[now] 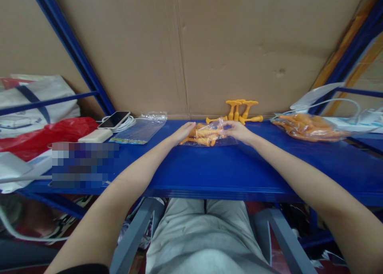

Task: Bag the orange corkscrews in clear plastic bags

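Cardboard sheeting is seen behind a blue worktop (209,174), framed by blue shelf uprights. At the far middle of the worktop a small clear bag (206,136) of orange plastic pieces is gripped from both sides: the left hand (182,132) is closed on its left end and the right hand (237,131) on its right end, with the bag resting on the surface. Just behind the bag, loose orange T-shaped pieces (242,110) are stood and laid against the cardboard. Well to the right of the bag a larger bag of orange parts (308,127) is seen; to its left, flat clear bags (140,129), a phone (114,119) on a white cable and a white power bank (95,136), then a red plastic bag (44,136). It is judged that pieces could be spilled if the thin film were pulled apart or its mouth tipped down, and that the standing pieces behind could be knocked over by the knuckles. No brand or writing can be read; one patch left of the bag is blurred out.
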The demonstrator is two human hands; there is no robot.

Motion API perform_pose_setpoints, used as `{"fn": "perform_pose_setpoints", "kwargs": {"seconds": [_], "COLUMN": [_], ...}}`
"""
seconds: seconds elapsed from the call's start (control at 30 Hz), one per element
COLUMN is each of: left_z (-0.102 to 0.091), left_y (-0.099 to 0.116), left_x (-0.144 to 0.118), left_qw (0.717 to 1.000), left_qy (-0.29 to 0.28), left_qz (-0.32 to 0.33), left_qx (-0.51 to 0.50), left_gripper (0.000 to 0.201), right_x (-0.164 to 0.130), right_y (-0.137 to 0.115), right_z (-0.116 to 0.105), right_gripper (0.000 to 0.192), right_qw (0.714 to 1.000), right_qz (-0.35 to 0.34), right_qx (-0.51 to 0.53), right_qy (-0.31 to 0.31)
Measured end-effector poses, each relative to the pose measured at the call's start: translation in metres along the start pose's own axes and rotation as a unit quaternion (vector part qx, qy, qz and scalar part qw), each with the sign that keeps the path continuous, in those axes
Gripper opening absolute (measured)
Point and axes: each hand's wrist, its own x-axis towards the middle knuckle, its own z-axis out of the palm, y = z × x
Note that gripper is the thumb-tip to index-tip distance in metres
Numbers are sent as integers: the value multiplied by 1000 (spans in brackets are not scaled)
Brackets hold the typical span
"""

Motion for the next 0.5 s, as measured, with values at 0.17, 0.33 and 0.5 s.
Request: {"fn": "perform_pose_setpoints", "kwargs": {"seconds": [0.17, 0.33, 0.5], "left_z": [-1, -1, 1], "left_y": [-4, -5, -7], "left_x": [5, 6, 6], "left_qw": [1000, 999, 1000], "left_qy": [8, -3, -9], "left_qz": [11, -6, -8], "left_qx": [26, 39, -11], "left_gripper": [15, 28, 22], "right_x": [2, 0, -1], "right_y": [-4, -5, -6], "right_z": [0, -4, -4], "right_gripper": [27, 15, 16], "right_qw": [986, 974, 967], "right_qz": [95, 170, 168], "right_qx": [133, 135, 174], "right_qy": [26, -57, -76]}}
